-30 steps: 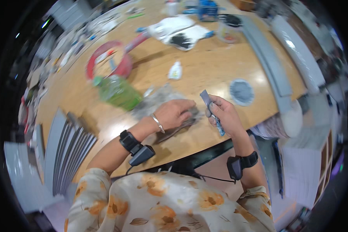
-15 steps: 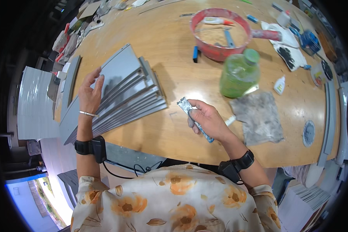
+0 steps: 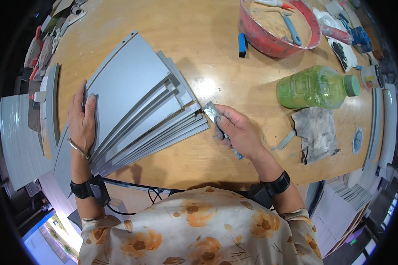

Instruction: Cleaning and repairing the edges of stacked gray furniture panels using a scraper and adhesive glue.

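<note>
A fanned stack of curved grey panels (image 3: 137, 106) lies on the wooden table (image 3: 216, 57). My left hand (image 3: 82, 121) rests flat on the top panel's left end, fingers apart, a bangle at the wrist. My right hand (image 3: 239, 132) is closed around a small putty knife (image 3: 212, 112), whose grey blade touches the right ends of the panels. Both wrists wear black bands.
A green plastic bottle (image 3: 316, 87) lies on its side at the right, above a dirty grey rag (image 3: 316, 132). A red basin (image 3: 276, 26) with tools stands at the back. More grey panels (image 3: 20, 137) are stacked off the table's left edge.
My view has swung left from the rag to the panel stack. My left hand has settled flat on the top panel, and my right hand has brought the putty knife to the panel ends.
</note>
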Action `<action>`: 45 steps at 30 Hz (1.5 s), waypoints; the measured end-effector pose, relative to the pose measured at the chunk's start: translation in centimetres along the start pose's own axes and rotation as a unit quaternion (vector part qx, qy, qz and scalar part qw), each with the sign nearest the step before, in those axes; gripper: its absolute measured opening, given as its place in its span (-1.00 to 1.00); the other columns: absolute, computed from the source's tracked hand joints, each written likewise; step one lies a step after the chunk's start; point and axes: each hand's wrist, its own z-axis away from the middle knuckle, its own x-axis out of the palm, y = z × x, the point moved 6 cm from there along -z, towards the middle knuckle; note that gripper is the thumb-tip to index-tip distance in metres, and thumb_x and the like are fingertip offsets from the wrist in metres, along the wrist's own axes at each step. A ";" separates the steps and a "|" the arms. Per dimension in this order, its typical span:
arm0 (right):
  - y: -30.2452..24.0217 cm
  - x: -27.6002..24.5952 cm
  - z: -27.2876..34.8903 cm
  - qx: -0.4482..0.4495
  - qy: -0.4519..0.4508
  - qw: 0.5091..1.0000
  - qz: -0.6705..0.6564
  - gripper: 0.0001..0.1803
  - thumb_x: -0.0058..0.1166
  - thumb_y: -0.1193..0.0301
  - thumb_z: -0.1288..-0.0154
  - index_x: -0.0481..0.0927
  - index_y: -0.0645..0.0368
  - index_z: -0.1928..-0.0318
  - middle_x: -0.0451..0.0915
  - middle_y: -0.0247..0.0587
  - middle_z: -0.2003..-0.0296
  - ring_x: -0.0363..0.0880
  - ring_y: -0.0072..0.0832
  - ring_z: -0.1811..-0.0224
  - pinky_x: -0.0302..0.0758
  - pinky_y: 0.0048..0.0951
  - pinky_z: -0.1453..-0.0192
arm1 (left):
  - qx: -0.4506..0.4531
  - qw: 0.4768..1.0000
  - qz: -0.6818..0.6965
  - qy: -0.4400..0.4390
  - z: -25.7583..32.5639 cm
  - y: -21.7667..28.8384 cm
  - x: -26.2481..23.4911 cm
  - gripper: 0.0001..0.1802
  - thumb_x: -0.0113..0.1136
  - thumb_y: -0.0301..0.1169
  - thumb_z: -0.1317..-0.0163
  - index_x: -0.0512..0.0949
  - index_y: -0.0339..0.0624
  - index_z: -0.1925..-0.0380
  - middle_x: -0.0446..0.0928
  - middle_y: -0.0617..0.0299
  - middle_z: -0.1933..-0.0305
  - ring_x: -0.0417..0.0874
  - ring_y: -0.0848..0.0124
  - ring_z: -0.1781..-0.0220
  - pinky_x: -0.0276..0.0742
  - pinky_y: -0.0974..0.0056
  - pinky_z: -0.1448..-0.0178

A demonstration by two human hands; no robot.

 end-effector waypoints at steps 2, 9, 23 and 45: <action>0.2 0.0 -0.1 -0.015 -0.017 0.999 -0.038 -0.63 -0.22 0.40 -0.44 0.35 0.14 -0.21 0.41 -0.39 0.55 0.27 -0.70 0.62 0.25 -0.65 0.58 | -0.002 1.000 0.001 -0.005 -0.1 0.3 0.0 -0.44 -0.11 -0.07 -0.35 0.30 -0.18 -0.23 0.38 -0.11 -0.18 0.34 0.02 -0.22 0.15 0.11 -0.31; 1.4 0.0 -0.8 0.021 -0.025 0.998 -0.054 -0.63 -0.23 0.38 -0.45 0.35 0.10 -0.22 0.40 -0.41 0.55 0.27 -0.71 0.60 0.24 -0.66 0.58 | -0.006 1.000 0.003 -0.007 0.0 0.9 -0.3 -0.46 -0.11 -0.12 -0.36 0.31 -0.22 -0.22 0.37 -0.11 -0.20 0.34 0.02 -0.25 0.15 0.13 -0.33; 1.1 0.0 -1.1 -0.014 -0.048 0.998 -0.047 -0.60 -0.25 0.34 -0.47 0.31 0.09 -0.26 0.42 -0.40 0.52 0.27 -0.71 0.58 0.26 -0.66 0.55 | -0.017 1.000 0.020 -0.001 -0.1 0.7 -0.3 -0.44 -0.09 -0.10 -0.34 0.34 -0.27 -0.19 0.39 -0.13 -0.16 0.38 0.03 -0.22 0.19 0.15 -0.31; -1.4 -0.2 0.3 -0.097 -0.028 0.918 0.384 -0.55 -0.05 0.44 -0.30 0.42 -0.04 -0.22 0.42 -0.23 0.44 0.40 -0.47 0.38 0.38 -0.49 0.18 | -0.008 1.000 0.018 -0.003 -0.5 0.3 -0.2 -0.42 -0.09 -0.07 -0.34 0.34 -0.26 -0.20 0.38 -0.14 -0.17 0.37 0.05 -0.24 0.18 0.16 -0.32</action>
